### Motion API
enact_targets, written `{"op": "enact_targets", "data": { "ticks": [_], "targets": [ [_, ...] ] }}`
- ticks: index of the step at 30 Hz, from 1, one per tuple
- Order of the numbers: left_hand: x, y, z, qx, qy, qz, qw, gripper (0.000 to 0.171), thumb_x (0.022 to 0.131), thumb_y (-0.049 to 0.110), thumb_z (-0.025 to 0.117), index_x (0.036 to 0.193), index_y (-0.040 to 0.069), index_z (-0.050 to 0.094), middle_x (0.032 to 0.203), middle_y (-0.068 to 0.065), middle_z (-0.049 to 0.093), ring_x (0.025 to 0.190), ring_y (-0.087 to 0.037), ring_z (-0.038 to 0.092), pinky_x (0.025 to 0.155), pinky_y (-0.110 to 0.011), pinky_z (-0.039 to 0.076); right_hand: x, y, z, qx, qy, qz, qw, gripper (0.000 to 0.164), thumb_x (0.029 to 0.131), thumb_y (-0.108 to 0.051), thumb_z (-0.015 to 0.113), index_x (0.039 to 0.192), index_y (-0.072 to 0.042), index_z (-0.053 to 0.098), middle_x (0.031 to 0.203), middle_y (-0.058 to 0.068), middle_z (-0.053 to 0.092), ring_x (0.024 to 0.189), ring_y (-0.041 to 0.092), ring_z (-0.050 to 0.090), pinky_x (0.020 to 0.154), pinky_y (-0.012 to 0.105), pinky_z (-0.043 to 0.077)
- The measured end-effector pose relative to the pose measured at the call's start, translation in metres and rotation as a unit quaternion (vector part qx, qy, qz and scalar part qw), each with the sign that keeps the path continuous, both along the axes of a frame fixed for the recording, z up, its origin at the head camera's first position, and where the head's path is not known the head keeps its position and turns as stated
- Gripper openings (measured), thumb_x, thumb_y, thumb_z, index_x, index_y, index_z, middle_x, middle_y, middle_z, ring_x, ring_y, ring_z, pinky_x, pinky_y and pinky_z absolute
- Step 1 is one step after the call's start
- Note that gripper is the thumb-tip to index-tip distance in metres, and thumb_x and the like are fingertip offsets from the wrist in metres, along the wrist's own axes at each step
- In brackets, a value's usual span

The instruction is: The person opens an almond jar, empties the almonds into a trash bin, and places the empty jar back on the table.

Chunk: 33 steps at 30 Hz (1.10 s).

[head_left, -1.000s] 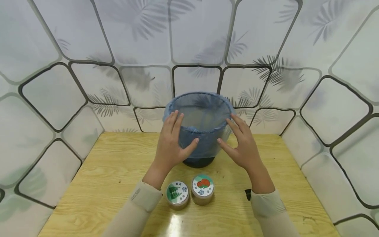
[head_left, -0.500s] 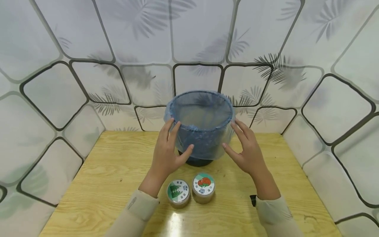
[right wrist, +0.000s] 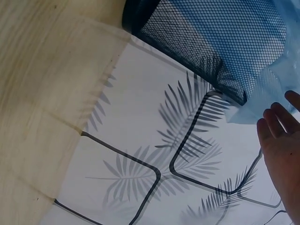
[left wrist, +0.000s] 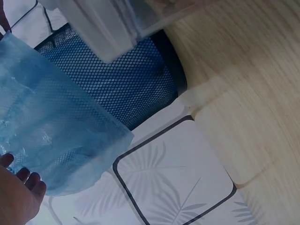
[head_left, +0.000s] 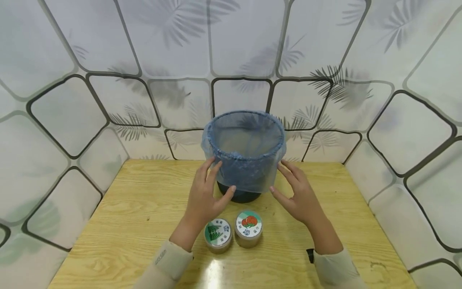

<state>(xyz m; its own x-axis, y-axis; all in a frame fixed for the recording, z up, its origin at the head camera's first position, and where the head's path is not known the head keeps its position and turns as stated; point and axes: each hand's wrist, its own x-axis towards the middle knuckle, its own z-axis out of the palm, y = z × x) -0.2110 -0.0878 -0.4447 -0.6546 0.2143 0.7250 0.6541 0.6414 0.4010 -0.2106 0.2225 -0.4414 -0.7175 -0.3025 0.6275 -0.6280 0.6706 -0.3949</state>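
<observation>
A dark mesh wastebasket (left wrist: 117,70) stands at the back of the table, lined with a thin blue plastic bag (head_left: 249,172). The bag is folded over the rim and hangs down outside, leaving the black base (head_left: 241,196) uncovered. My left hand (head_left: 205,196) is at the bag's left front, its fingers spread and lightly bent, fingertips right at the hanging plastic. On the other side my right hand (head_left: 297,196) mirrors it, fingers apart beside the bag's lower right. Neither hand grips anything. In the right wrist view the fingers (right wrist: 276,119) lie beside the bag's loose edge.
Two round tubs stand in front of the wastebasket: one with a green-vegetable lid (head_left: 218,233), one with a tomato lid (head_left: 248,224). The wooden table (head_left: 144,241) meets patterned cloth walls (head_left: 238,40) at the back and sides.
Both hands have slid down from the rim toward the lower part of the bag's fold and drawn slightly back. The wastebasket stays in place.
</observation>
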Motion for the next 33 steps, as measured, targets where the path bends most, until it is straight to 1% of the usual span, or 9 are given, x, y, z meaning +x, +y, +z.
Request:
{"op": "enact_targets", "data": {
  "ticks": [5,8,14,18,21,24,28,30,33],
  "targets": [
    [0.006,0.001,-0.004,-0.013,-0.01,-0.008,0.9998,0.069,0.102,0.05,0.067,0.154,0.006,0.052,0.162,-0.019,0.044,0.147,-0.041,0.047,0.113,-0.062,0.049,0.006,-0.001,-0.007,0.005,-0.043,0.009,0.999,0.069,0.093,-0.016,0.083,0.154,-0.004,0.055,0.161,0.019,0.049,0.146,0.043,0.048,0.111,0.066,0.047],
    [0.009,0.001,-0.005,-0.023,-0.022,-0.01,0.9994,0.069,0.102,0.053,0.065,0.153,0.006,0.054,0.161,-0.019,0.045,0.147,-0.04,0.048,0.114,-0.061,0.049,0.008,-0.001,-0.011,0.017,-0.071,0.016,0.997,0.065,0.096,-0.017,0.081,0.153,-0.001,0.055,0.158,0.019,0.051,0.146,0.042,0.049,0.111,0.064,0.048],
    [0.014,0.002,-0.008,-0.049,-0.044,-0.02,0.9976,0.07,0.102,0.054,0.067,0.152,0.007,0.055,0.159,-0.018,0.049,0.146,-0.038,0.05,0.114,-0.057,0.051,0.01,0.001,-0.016,0.037,-0.121,0.03,0.991,0.062,0.097,-0.021,0.08,0.152,-0.002,0.056,0.155,0.019,0.054,0.143,0.042,0.053,0.111,0.064,0.05],
    [0.018,0.003,-0.009,-0.068,-0.054,-0.04,0.9955,0.07,0.1,0.052,0.07,0.152,0.007,0.056,0.158,-0.019,0.05,0.144,-0.038,0.053,0.111,-0.056,0.054,0.013,0.003,-0.018,0.049,-0.156,0.035,0.986,0.064,0.097,-0.024,0.081,0.152,-0.003,0.056,0.155,0.02,0.055,0.142,0.044,0.055,0.11,0.065,0.051],
    [0.02,0.003,-0.01,-0.075,-0.055,-0.052,0.9943,0.069,0.099,0.05,0.073,0.151,0.006,0.057,0.157,-0.021,0.051,0.142,-0.039,0.055,0.109,-0.057,0.055,0.016,0.002,-0.02,0.055,-0.185,0.037,0.981,0.063,0.097,-0.025,0.081,0.151,-0.004,0.057,0.154,0.02,0.056,0.141,0.044,0.056,0.109,0.064,0.052],
    [0.022,0.001,-0.011,-0.079,-0.058,-0.05,0.9939,0.067,0.099,0.048,0.073,0.148,0.005,0.06,0.157,-0.021,0.051,0.141,-0.039,0.056,0.109,-0.056,0.055,0.02,0.002,-0.023,0.066,-0.215,0.041,0.974,0.062,0.097,-0.024,0.081,0.151,-0.006,0.057,0.154,0.017,0.056,0.141,0.043,0.056,0.109,0.063,0.052],
    [0.023,-0.001,-0.014,-0.083,-0.061,-0.05,0.9934,0.063,0.099,0.047,0.074,0.144,0.005,0.063,0.156,-0.02,0.053,0.14,-0.039,0.057,0.107,-0.055,0.056,0.023,0.004,-0.027,0.082,-0.251,0.054,0.963,0.065,0.095,-0.021,0.081,0.154,-0.01,0.055,0.155,0.014,0.056,0.142,0.041,0.056,0.11,0.061,0.052],
    [0.023,-0.001,-0.015,-0.085,-0.063,-0.056,0.9929,0.06,0.098,0.046,0.076,0.141,0.004,0.066,0.155,-0.02,0.054,0.137,-0.038,0.06,0.104,-0.053,0.058,0.025,0.004,-0.029,0.089,-0.267,0.061,0.958,0.067,0.094,-0.02,0.082,0.155,-0.011,0.055,0.156,0.014,0.055,0.143,0.041,0.055,0.11,0.061,0.052],
    [0.024,-0.002,-0.016,-0.087,-0.077,-0.062,0.9913,0.056,0.098,0.045,0.076,0.136,0.005,0.069,0.154,-0.018,0.054,0.131,-0.033,0.064,0.098,-0.049,0.061,0.025,0.004,-0.031,0.095,-0.292,0.072,0.949,0.067,0.093,-0.02,0.083,0.153,-0.01,0.056,0.155,0.016,0.055,0.142,0.042,0.055,0.109,0.06,0.053]
  ]
}}
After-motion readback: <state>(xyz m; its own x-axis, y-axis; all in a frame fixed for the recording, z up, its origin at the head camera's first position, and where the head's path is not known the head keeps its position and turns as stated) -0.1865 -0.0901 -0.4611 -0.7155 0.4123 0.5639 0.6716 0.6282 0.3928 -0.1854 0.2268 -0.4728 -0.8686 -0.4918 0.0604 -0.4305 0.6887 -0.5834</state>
